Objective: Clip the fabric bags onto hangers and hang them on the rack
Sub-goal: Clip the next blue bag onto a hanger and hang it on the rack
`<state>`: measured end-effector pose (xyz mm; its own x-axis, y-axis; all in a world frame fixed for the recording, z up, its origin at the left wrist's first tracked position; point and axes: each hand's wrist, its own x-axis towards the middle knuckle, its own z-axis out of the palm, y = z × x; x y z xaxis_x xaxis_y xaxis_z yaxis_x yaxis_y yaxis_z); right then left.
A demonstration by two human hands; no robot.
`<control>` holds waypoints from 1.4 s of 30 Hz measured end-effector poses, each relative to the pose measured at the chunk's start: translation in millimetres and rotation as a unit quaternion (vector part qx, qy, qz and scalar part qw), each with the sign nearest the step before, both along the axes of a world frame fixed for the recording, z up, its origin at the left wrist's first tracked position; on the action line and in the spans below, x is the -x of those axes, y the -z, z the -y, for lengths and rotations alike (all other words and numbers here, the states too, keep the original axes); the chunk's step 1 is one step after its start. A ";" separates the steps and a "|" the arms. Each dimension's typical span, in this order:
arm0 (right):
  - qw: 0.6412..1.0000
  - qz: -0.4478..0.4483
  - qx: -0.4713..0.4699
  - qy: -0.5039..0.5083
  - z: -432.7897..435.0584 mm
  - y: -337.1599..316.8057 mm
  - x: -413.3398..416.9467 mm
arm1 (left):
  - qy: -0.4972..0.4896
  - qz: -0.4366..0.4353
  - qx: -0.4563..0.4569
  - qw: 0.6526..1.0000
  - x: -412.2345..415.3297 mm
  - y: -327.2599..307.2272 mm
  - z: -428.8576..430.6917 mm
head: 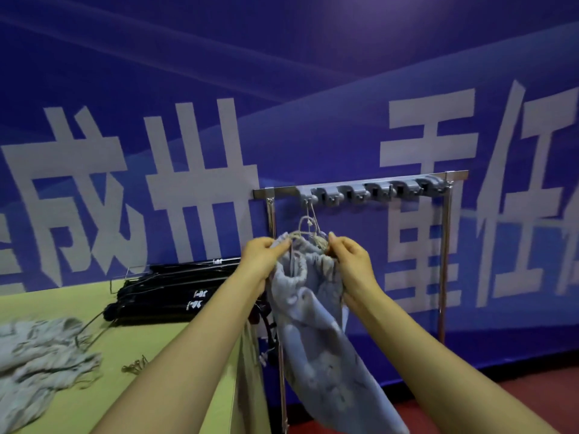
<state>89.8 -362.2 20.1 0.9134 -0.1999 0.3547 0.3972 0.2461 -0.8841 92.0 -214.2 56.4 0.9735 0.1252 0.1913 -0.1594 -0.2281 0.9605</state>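
A pale blue fabric bag (pixel 313 324) hangs from a wire hanger (pixel 308 225) whose hook sits on the leftmost grey holder of the metal rack (pixel 360 186). My left hand (pixel 261 256) grips the bag's gathered rim on the left side. My right hand (pixel 346 256) pinches the rim and the hanger's clip on the right side. More grey-blue fabric bags (pixel 40 355) lie in a heap on the green table (pixel 150 336) at the lower left. A loose wire hanger (pixel 91 330) lies by the heap.
Black folded items (pixel 169 291) are stacked at the table's back edge against the blue banner wall. A few small clips (pixel 134 366) lie on the table. The rack stands right of the table on a red floor (pixel 501 399), with several grey holders along its bar.
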 end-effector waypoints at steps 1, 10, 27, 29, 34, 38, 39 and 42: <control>0.998 0.000 0.047 0.045 1.5 5.0 -0.7 | 0.017 -0.025 0.004 1.000 -1.1 8.4 -2.9; 0.936 -0.159 0.313 0.037 -27.5 25.1 -12.3 | -0.045 -0.092 0.119 0.988 -21.5 46.0 -5.6; 0.836 -0.274 0.474 0.033 -23.4 45.0 -33.8 | 0.004 0.093 -0.499 0.861 14.9 68.7 -43.4; 0.805 -0.255 0.529 0.089 -16.4 45.2 -29.0 | -0.020 0.045 -0.589 0.807 18.5 74.3 -49.1; 0.807 -0.103 0.556 0.169 -14.5 51.2 -20.9 | -0.075 -0.047 -0.541 0.836 15.9 76.0 -31.9; 0.749 -0.154 0.643 0.042 -6.3 59.5 -27.0 | -0.032 -0.122 -0.471 0.873 6.7 93.6 -41.0; 0.747 -0.154 0.647 0.026 -5.3 62.0 -29.2 | -0.035 -0.119 -0.444 0.887 5.2 97.1 -47.5; 0.765 -0.139 0.629 -0.019 -9.3 65.2 -30.9 | -0.045 -0.105 -0.356 0.928 4.8 104.6 -65.7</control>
<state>120.7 -352.9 -45.1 0.9851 0.1685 0.0356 0.1647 -0.8614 -0.4804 87.2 -148.5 -48.2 0.9904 0.1225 0.0644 0.0642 -0.8192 0.5698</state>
